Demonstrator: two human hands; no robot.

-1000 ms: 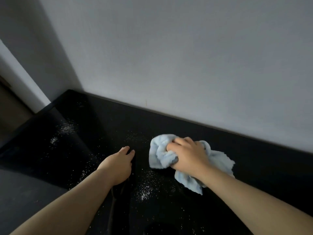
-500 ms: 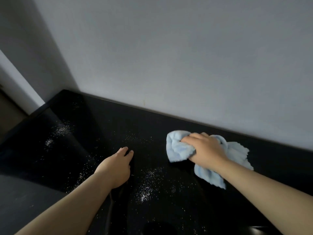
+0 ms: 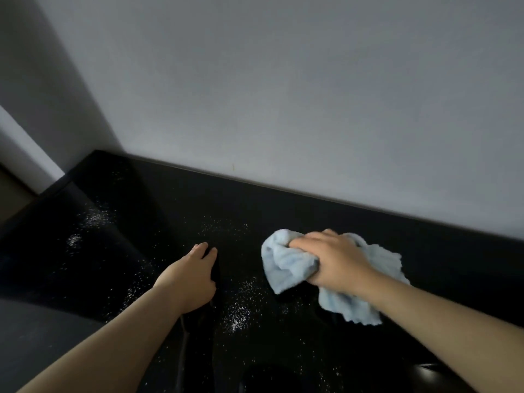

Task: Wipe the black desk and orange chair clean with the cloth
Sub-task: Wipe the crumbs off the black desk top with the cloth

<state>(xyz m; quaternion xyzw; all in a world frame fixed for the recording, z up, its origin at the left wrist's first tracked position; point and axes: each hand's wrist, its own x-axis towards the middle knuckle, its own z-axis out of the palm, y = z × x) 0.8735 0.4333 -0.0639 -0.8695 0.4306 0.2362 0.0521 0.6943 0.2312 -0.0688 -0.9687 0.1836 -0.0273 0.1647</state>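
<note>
R hand [image 3: 337, 263] fingers curled tight round bunched pale-blue fluffy cloth [image 3: 286, 265], pressed on glossy black desk [image 3: 170, 211] near wall. L hand [image 3: 190, 276] flat, fingers straight, holds nothing. Risk: loose cloth tail drags white powder specks [image 3: 241, 307] about, smears vs lifts. Orange chair not in view.

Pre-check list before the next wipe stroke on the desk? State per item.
1. Right hand grips the light blue cloth: ok.
2. Cloth in contact with the black desk: ok.
3. Left hand flat on the desk, out of the cloth's way: ok.
4. White powder between the hands gone: not ok.
5. Powder patch at far left gone: not ok.
6. Orange chair clean: cannot tell, not in view.
</note>
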